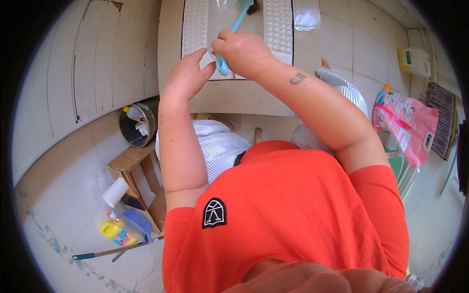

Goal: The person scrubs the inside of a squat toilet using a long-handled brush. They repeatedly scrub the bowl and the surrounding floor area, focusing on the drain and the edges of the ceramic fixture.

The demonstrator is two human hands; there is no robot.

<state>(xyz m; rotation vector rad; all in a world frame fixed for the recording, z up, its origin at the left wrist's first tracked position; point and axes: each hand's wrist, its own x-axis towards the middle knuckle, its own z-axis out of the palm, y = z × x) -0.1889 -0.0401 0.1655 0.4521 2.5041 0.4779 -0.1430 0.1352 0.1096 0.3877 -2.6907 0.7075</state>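
My right hand [242, 51] grips the handle of a light-blue toilet brush [240, 19]. The brush head reaches the top edge of the picture, over the basin of a white squat toilet [195, 25], beside a dark spot that looks like the drain. Just left of the brush's handle end, my left hand [188, 75] is raised with thumb and fingers apart and nothing in it. Ribbed foot rests run along both sides of the toilet, which is set in a tiled step [238, 97].
At left a waste bin [137, 126] stands by a wooden stool [128, 161]. Below are a white roll [115, 192], a yellow bottle [117, 232] and a long-handled tool [95, 254]. On the right are a pink refill pouch [406, 121], a jug [414, 62] and a broom [439, 117].
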